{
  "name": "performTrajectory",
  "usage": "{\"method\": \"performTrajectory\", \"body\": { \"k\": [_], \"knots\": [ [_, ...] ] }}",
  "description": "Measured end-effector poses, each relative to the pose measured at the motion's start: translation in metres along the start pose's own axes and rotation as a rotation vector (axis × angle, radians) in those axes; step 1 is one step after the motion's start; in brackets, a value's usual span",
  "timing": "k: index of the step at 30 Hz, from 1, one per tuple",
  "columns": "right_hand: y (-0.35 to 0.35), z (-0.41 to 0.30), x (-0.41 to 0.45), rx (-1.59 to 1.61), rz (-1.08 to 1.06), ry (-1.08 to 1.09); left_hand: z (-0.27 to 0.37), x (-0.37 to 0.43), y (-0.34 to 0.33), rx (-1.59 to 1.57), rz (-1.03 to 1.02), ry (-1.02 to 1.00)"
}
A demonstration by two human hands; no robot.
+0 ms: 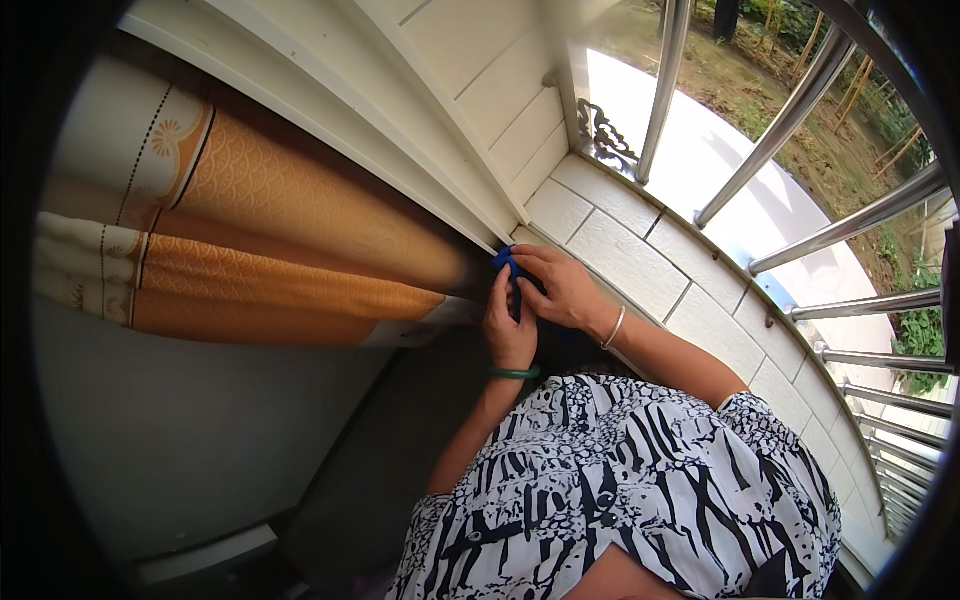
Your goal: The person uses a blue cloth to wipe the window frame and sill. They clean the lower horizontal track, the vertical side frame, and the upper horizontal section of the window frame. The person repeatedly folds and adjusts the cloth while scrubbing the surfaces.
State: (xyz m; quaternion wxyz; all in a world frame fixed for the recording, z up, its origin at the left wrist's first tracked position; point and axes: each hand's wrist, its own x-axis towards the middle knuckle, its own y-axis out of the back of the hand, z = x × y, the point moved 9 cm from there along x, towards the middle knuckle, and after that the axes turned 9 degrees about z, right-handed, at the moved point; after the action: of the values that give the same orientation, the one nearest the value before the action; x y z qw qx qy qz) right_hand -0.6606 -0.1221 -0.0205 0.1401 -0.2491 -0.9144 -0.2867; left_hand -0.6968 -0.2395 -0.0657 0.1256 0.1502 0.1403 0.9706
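A bunched blue cloth (504, 258) is pressed at the lower end of the white window frame (439, 112), where it meets the sill. My left hand (511, 330), with a green bangle on the wrist, holds the cloth from below, fingers pointing up. From the right, my right hand (564, 289) reaches over and grips the same cloth; a silver bangle circles that wrist. The fingertips of both hands are close together. Part of the cloth is hidden behind the fingers. Just to the right of my hands runs the white-tiled sill (634, 244).
An orange and white patterned curtain (300, 202) hangs left of the frame. Shiny metal window bars (780, 135) stand along the sill's outer edge, with a dark scroll ornament (606, 135) in the corner. Soil and plants (810, 97) lie outside. A grey wall (210, 405) is lower left.
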Motion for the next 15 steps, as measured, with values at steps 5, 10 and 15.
{"method": "performTrajectory", "body": {
  "k": [5,10,15],
  "knots": [
    [0.004,0.007,-0.008,-0.051,0.093,-0.09,0.015,0.0,-0.003,0.21,-0.12,-0.009],
    [0.013,0.0,-0.018,-0.038,0.222,-0.044,0.023,-0.004,0.008,0.209,-0.035,-0.211],
    [0.01,-0.01,-0.012,0.019,0.144,-0.094,0.011,-0.004,0.011,0.21,-0.057,-0.136]
  ]
}}
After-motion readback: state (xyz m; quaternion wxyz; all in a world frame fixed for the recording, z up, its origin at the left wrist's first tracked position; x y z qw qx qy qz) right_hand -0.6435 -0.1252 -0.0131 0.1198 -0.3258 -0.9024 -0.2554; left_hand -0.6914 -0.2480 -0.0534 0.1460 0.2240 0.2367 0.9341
